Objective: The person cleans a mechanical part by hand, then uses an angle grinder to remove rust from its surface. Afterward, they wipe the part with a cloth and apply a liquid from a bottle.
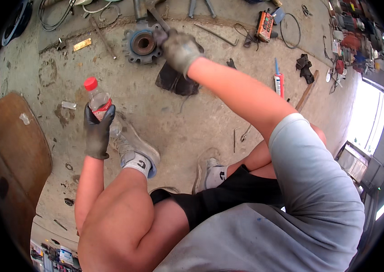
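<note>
My left hand [96, 133], in a dark-palmed work glove, is wrapped round a clear plastic bottle [101, 100] with a red cap and red label, held upright over the floor. Farther off, my gloved right hand [179, 51] is closed and slightly blurred beside a round toothed metal hub [143, 44] with a rusty bore. What its fingers hold is hidden; a flat metal bar [158, 19] runs up from them. Under that wrist lies a dark folded pad [176, 80], partly covered by the hand.
An orange-and-black box [264, 26] and a sealant tube [278, 84] lie to the right, with a black glove [305, 67] beyond. A bent rod [217, 34] is near the hub. A brown panel [17, 154] stands at left. Cluttered parts [352, 43] line the far right.
</note>
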{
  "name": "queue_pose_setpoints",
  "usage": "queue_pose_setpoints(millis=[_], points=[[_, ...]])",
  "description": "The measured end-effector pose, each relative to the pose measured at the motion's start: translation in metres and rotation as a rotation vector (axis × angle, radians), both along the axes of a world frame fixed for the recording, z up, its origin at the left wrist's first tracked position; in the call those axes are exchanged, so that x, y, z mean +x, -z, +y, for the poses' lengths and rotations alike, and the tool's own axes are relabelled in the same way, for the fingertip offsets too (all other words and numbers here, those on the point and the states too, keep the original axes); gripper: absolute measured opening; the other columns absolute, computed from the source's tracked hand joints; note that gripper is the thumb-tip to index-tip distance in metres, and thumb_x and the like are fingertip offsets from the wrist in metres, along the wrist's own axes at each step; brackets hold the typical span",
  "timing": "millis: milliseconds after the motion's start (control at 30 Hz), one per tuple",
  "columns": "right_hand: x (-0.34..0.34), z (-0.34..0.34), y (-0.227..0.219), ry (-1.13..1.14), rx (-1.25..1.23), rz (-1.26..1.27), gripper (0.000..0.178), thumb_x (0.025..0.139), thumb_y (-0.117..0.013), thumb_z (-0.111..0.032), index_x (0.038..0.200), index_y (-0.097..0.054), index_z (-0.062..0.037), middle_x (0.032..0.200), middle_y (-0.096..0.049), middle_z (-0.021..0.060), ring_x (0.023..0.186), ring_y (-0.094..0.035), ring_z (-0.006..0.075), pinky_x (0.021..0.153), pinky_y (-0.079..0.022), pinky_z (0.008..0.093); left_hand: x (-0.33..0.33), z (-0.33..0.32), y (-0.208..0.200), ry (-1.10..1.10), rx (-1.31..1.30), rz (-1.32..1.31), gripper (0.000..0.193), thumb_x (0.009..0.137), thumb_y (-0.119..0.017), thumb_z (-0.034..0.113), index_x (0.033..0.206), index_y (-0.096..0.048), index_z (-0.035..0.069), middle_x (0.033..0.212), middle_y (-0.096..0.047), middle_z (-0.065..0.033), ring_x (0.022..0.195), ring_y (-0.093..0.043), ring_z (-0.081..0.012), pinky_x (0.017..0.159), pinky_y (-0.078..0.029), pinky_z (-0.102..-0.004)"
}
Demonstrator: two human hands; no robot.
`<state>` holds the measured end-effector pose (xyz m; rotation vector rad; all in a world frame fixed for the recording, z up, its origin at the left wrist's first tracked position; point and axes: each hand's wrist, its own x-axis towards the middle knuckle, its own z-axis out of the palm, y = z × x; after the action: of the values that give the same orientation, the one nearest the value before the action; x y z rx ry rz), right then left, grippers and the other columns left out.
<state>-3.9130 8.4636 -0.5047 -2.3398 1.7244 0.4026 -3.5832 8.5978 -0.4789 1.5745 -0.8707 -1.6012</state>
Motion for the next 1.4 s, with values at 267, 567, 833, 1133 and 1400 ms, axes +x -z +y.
queue_pose_setpoints(millis=[267, 567, 833, 1133, 1400], points=[[-0.003, 0.042, -0.012, -0.021, 0.151, -0.085, 0.055, 0.097, -0.062, -0.009, 0.15, -0.049, -0.0127, 0.127, -0.065, 0.0261, 0.106, -0.075, 0.0375, 0.093, -0.057, 0.0574, -0.004, 0.002, -0.004, -0.034, -0.052, -0.002, 0.051, 0.098, -0.08, 0.008, 0.143, -0.057, 0.003, 0.131, -0.065, -0.0052, 0.116, -0.064, -0.0138, 0.101, -0.054, -0.03], [0.008, 0.014, 0.004, 0.293, 0.17, -0.252, 0.046, 0.097, -0.059, -0.013, 0.143, -0.065, -0.0191, 0.137, -0.065, 0.0274, 0.119, -0.072, 0.0378, 0.099, -0.058, 0.0455, -0.001, -0.001, 0.001, -0.049, -0.059, 0.015, 0.051, 0.097, -0.08, 0.005, 0.143, -0.058, 0.003, 0.13, -0.067, -0.0059, 0.116, -0.065, -0.0144, 0.101, -0.055, -0.0305], [0.022, 0.078, -0.014, 0.361, 0.126, -0.429, 0.057, 0.096, -0.054, -0.007, 0.151, -0.059, -0.0189, 0.134, -0.067, 0.0253, 0.122, -0.07, 0.0406, 0.095, -0.058, 0.0525, 0.01, 0.005, 0.0, -0.07, -0.045, -0.013, 0.051, 0.101, -0.075, 0.004, 0.148, -0.055, 0.003, 0.133, -0.069, -0.0078, 0.118, -0.07, -0.0196, 0.106, -0.056, -0.0358], [0.091, 0.076, -0.026, 0.224, 0.459, -0.368, 0.043, 0.103, -0.052, -0.015, 0.143, -0.066, -0.0145, 0.141, -0.066, 0.0251, 0.127, -0.069, 0.0388, 0.101, -0.057, 0.0505, 0.009, 0.006, 0.003, -0.102, -0.038, 0.023, 0.051, 0.099, -0.076, 0.003, 0.145, -0.056, 0.001, 0.134, -0.067, -0.008, 0.119, -0.066, -0.0169, 0.105, -0.055, -0.0327], [-0.02, 0.033, -0.042, 0.14, 0.359, -0.201, 0.036, 0.095, -0.063, -0.013, 0.13, -0.073, -0.0134, 0.126, -0.075, 0.0181, 0.116, -0.074, 0.0345, 0.097, -0.06, 0.0464, 0.001, -0.012, -0.016, -0.181, -0.197, -0.017, 0.052, 0.1, -0.076, 0.004, 0.147, -0.055, 0.0, 0.133, -0.067, -0.0096, 0.119, -0.067, -0.0188, 0.106, -0.056, -0.0354]])
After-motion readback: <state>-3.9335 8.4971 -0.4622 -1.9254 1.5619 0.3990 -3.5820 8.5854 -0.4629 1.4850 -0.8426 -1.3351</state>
